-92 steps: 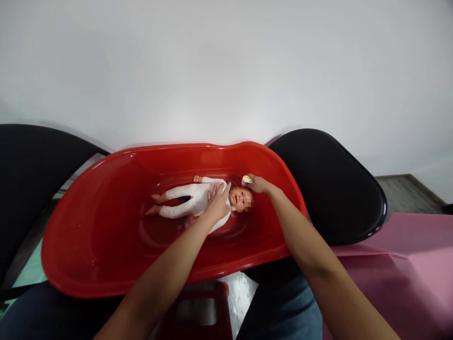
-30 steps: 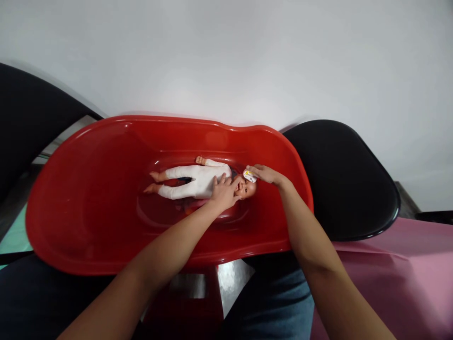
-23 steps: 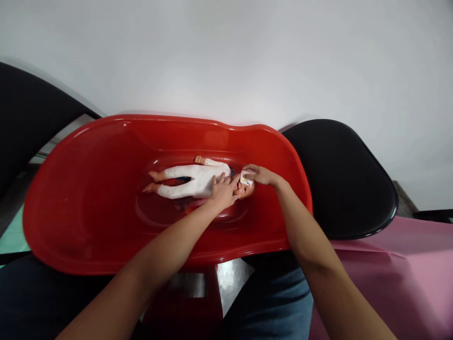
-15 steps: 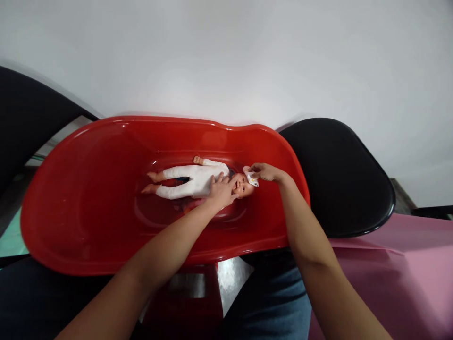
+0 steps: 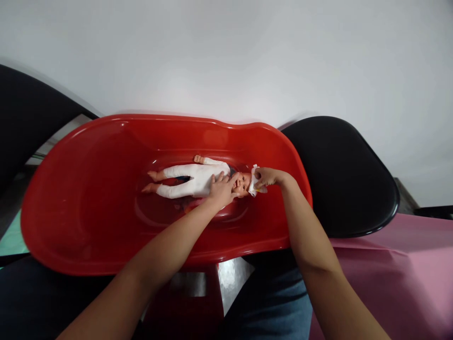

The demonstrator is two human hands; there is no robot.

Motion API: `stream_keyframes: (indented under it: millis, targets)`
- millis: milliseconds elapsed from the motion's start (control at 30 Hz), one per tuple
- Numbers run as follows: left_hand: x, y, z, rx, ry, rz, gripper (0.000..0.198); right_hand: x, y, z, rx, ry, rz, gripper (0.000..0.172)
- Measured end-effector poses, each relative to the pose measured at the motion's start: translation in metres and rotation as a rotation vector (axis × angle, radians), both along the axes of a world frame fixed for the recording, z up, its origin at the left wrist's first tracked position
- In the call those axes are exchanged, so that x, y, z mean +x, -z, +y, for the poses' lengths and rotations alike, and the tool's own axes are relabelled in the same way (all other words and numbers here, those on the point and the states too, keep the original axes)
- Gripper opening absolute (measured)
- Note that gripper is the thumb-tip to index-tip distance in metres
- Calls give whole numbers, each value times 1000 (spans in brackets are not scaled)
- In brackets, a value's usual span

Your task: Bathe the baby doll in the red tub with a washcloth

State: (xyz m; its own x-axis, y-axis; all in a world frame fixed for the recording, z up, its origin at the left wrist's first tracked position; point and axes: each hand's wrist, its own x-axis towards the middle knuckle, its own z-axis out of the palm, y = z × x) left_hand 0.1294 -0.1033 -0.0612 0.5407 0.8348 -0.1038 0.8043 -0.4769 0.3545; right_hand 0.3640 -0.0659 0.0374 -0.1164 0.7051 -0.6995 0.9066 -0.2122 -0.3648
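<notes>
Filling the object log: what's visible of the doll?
The doll lies on its back in the red tub, head toward picture right. White torso and limbs look like fabric; head, feet and visible hand look like vinyl. The person's left hand spans its chest and chin; their right hand holds a white cloth at its head. Its other hand isn't discernible.

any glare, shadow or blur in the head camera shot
Head view: bright glints on the red tub, along its rim and inner wall; the pink surface partly in shadow; the white wall dimming toward the upper corners; the small white cloth in the right hand too soft for its print to read.
</notes>
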Motion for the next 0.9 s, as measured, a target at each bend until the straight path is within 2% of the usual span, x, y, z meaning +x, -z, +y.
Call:
stream_keyframes:
  millis: [100,200,267,400,533,733,900]
  targets:
    - [0,0,0,2,-3,-7,82,-5,-4,-2,-70,-20,7,20]
    - [0,-1,1,-4,-9,-13,81,-8,-5,-4,-77,16,14,20]
    - [0,-1,3,-14,-15,-12,81,-8,-1,-4,-34,69,11,33]
    - [1,-2,7,-27,-34,-9,84,0,10,-1,157,129,12,73]
    - [1,-2,8,-45,-37,-7,85,5,17,3,197,150,51,90]
    - [0,-6,7,-29,-21,13,82,2,12,4,157,120,83,84]
    - [0,-6,5,-24,-21,18,80,-5,7,0,206,58,113,58]
